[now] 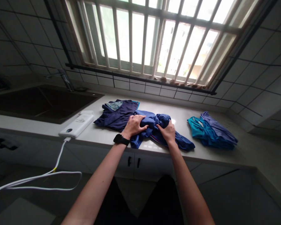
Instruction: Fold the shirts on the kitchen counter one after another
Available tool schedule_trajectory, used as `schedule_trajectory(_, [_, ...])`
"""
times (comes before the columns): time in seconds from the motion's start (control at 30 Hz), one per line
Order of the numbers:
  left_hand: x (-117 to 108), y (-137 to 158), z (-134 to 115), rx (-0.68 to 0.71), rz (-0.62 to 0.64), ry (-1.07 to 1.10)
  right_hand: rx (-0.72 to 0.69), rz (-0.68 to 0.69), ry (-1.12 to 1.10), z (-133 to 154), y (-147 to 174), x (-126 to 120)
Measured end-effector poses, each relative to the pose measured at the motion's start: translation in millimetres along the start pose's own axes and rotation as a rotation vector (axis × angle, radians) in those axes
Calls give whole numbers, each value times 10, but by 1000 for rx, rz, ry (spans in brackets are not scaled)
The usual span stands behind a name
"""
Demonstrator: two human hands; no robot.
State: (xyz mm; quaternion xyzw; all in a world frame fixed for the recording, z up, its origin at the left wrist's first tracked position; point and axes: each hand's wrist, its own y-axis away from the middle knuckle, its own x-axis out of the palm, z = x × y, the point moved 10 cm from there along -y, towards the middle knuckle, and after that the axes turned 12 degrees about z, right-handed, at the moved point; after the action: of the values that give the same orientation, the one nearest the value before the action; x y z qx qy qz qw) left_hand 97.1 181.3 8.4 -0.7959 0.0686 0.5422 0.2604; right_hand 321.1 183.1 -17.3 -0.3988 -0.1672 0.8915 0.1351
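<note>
A crumpled blue garment (145,120) lies on the white countertop in front of me, one sleeve-like end stretching to the right. My left hand (134,125), with a black watch on its wrist, grips the left part of the cloth. On the right part, my right hand (167,131) has its fingers tucked into the bunched fabric, thumb toward the middle. Some fingertips of both hands are hidden in the folds. Touching the garment on its left is a dark navy piece of clothing (118,117) with a patterned patch.
Farther right sits a folded pile of teal and purple clothes (210,131). To the left, a white power bank (77,125) with a white cable (58,159) rests near the counter edge, beside a dark sink (37,103) with a faucet (66,80). A barred window (142,37) is behind.
</note>
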Motion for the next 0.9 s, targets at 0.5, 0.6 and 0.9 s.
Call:
schedule_trajectory(0.5, [-358, 160, 205, -256, -327, -127, 153, -452, -218, -189, 238, -501])
schedule_trajectory(0.6, [-373, 162, 202, -243, -361, -116, 143, -495, -178, -185, 257, -572])
schedule_trajectory(0.9, [-316, 153, -77, 31, -277, -111, -258, -39, -224, 260, 79, -169])
